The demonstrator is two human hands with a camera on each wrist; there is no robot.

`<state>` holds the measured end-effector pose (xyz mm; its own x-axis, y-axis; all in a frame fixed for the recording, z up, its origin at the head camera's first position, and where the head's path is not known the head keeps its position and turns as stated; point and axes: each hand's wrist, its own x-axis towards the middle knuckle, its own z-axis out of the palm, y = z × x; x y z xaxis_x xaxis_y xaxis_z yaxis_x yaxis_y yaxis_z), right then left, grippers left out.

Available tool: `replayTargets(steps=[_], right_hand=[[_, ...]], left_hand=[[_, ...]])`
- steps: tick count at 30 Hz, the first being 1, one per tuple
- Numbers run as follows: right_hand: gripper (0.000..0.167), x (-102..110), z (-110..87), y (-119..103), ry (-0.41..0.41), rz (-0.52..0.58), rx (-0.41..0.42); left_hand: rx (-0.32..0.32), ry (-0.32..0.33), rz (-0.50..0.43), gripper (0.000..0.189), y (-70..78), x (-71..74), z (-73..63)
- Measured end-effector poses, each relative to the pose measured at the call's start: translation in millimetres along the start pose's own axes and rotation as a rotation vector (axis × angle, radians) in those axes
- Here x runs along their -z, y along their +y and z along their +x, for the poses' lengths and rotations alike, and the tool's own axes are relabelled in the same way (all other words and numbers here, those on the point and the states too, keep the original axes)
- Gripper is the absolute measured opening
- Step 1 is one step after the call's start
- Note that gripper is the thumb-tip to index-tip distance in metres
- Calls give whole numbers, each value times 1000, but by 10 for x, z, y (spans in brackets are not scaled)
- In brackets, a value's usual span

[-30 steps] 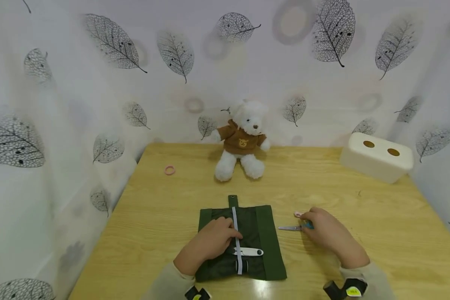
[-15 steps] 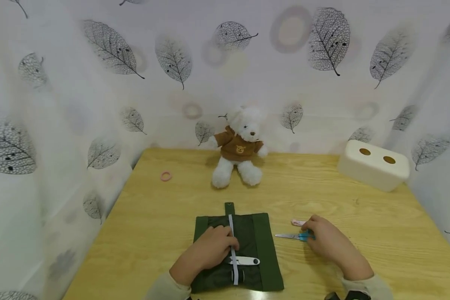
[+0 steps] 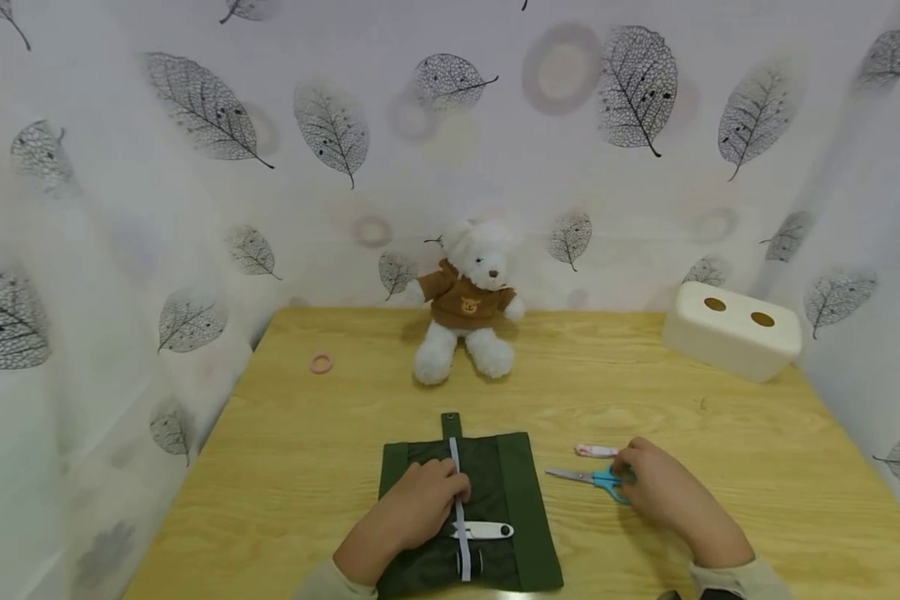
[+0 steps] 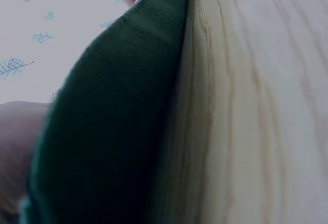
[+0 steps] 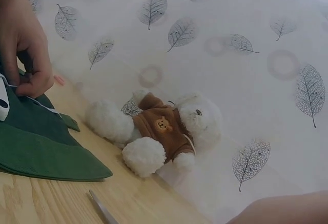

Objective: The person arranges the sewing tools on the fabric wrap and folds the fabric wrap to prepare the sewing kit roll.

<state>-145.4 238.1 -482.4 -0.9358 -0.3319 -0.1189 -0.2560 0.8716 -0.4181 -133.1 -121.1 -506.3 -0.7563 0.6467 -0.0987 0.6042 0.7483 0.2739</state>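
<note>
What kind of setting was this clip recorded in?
Probably a small staged tabletop booth: a light wooden table closed in by leaf-printed white curtain walls, with a white teddy bear in a brown hoodie propped at the back.

Your right hand (image 3: 663,492) covers the far loop of the blue-handled scissors (image 3: 596,478), so you cannot tell how the grip sits on them. In the right wrist view only a blade tip (image 5: 102,208) shows, cut off by the bottom edge. Your left hand (image 3: 416,504) hides part of the green fabric roll (image 3: 521,508), whose near end runs off the bottom edge. The left wrist view is blurred: just green cloth (image 4: 113,116) against the counter (image 4: 256,111).
</note>
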Motion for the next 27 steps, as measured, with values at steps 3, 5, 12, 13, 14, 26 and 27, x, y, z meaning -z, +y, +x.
replayTargets(steps=[3,5,12,13,14,26,27], right_hand=[[17,-11,-19,17,-9,3,-11],[16,-25,-28,31,-17,4,-20],[15,-52,-9,36,8,-18,24],[15,-55,-7,26,11,-21,30],[15,-56,-5,17,14,-25,39],[9,10,29,-196,-4,28,125],[8,2,35,-224,-8,28,138]], left_hand=[[-11,10,-16,16,16,-8,-21],[-17,9,-28,17,21,-9,-33],[-24,28,5,16,-34,-6,0],[-24,32,11,15,-40,-6,2],[-24,34,17,15,-43,-4,5],[-30,43,20,14,-90,9,-9],[-31,44,14,14,-93,0,-7]])
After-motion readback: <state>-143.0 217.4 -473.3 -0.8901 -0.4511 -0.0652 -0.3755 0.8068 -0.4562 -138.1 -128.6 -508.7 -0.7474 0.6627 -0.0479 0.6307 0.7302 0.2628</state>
